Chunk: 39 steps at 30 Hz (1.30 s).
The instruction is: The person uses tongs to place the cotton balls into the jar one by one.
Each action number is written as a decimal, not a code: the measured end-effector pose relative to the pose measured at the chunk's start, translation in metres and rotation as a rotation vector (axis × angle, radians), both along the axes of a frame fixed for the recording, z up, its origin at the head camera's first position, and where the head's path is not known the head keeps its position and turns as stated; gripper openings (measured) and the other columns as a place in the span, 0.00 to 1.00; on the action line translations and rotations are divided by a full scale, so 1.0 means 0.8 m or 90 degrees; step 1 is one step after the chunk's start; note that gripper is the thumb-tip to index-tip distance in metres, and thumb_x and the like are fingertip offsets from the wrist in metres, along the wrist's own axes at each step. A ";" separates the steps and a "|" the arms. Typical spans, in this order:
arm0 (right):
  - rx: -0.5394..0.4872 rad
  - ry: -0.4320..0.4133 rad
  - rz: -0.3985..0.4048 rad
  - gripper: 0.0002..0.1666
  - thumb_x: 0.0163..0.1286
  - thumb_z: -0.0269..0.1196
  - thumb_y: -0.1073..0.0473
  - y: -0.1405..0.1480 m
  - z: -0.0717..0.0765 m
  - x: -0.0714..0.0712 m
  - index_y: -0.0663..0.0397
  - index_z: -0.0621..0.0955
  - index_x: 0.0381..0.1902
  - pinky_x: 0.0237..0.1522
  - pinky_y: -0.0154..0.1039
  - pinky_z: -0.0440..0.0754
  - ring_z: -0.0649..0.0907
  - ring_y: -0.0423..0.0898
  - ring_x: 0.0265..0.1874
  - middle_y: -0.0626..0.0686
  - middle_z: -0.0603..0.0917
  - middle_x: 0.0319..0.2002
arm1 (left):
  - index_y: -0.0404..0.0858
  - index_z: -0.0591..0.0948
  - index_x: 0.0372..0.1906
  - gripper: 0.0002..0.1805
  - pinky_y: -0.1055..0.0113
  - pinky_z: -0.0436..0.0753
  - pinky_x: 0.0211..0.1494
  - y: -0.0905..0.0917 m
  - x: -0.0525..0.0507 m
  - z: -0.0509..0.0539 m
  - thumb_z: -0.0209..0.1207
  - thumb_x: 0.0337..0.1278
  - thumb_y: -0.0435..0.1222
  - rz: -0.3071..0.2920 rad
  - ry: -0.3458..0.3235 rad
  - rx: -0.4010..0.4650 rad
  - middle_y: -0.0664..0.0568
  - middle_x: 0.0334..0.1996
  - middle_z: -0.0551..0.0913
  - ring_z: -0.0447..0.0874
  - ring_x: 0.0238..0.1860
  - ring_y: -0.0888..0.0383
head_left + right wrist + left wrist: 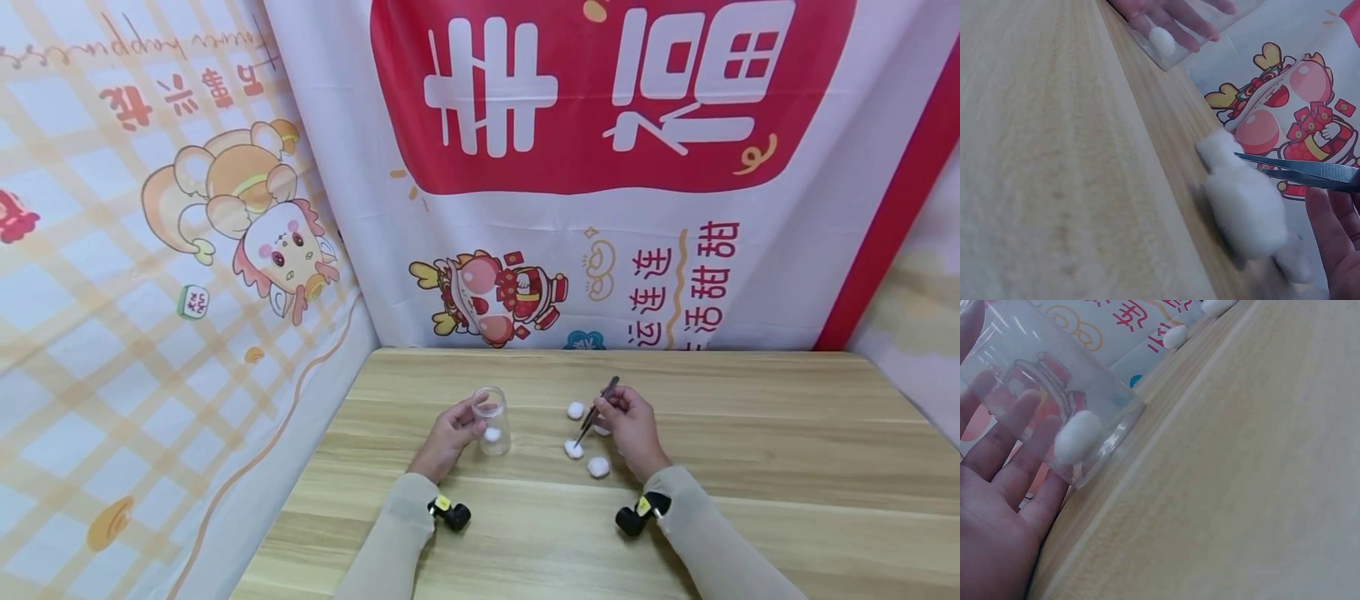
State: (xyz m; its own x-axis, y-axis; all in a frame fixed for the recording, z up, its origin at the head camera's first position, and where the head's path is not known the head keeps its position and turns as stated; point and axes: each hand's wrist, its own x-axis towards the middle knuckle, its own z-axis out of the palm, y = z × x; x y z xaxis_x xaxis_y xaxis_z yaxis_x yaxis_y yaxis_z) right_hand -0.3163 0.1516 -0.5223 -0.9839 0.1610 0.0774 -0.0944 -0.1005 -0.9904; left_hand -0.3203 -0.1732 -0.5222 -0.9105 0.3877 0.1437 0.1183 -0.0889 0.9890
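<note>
My left hand (448,433) holds a clear, open-topped jar (497,417), with its fingers behind the wall and the thumb in front. One white cotton ball (1079,437) lies at the bottom of that jar. Tweezers (596,412) are pinched in my right hand (632,425), pointing down and to the left. Their tips are at a cotton ball (573,450) on the table; whether they grip it is hard to tell. Around it lie more cotton balls, one farther back (575,410), one nearer the front (598,467) and one partly hidden by the right hand (602,429).
The wood-grain table (525,533) reaches back to a printed cloth (600,250) hanging behind it. Another patterned cloth (150,333) covers the left side. A small black camera is strapped on each wrist.
</note>
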 end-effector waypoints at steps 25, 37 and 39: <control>-0.002 -0.037 -0.005 0.15 0.73 0.58 0.65 0.000 0.011 0.003 0.65 0.71 0.54 0.45 0.39 0.84 0.82 0.50 0.45 0.61 0.76 0.46 | 0.32 0.63 0.71 0.34 0.64 0.70 0.65 -0.001 0.000 -0.001 0.61 0.64 0.35 0.003 0.004 -0.003 0.42 0.65 0.72 0.70 0.65 0.51; -0.005 -0.034 -0.001 0.12 0.73 0.57 0.64 0.003 0.022 0.001 0.61 0.72 0.52 0.46 0.39 0.83 0.80 0.52 0.47 0.60 0.75 0.47 | 0.35 0.64 0.72 0.32 0.64 0.69 0.65 -0.001 -0.002 -0.001 0.60 0.65 0.34 0.000 -0.016 -0.007 0.43 0.66 0.71 0.69 0.66 0.51; -0.001 -0.034 -0.003 0.12 0.73 0.57 0.63 0.003 0.024 0.000 0.61 0.72 0.52 0.46 0.39 0.83 0.80 0.52 0.47 0.60 0.75 0.47 | 0.36 0.65 0.72 0.32 0.64 0.69 0.66 -0.002 -0.004 -0.002 0.60 0.65 0.34 0.000 -0.016 -0.007 0.42 0.66 0.70 0.69 0.66 0.51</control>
State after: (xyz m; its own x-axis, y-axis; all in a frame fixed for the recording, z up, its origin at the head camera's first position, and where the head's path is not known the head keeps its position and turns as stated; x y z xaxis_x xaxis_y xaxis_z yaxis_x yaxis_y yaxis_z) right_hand -0.3163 0.1543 -0.5028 -0.9860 0.1652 0.0241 -0.0413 -0.1019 -0.9939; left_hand -0.3232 -0.1746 -0.5241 -0.9138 0.3891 0.1168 0.0936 -0.0781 0.9925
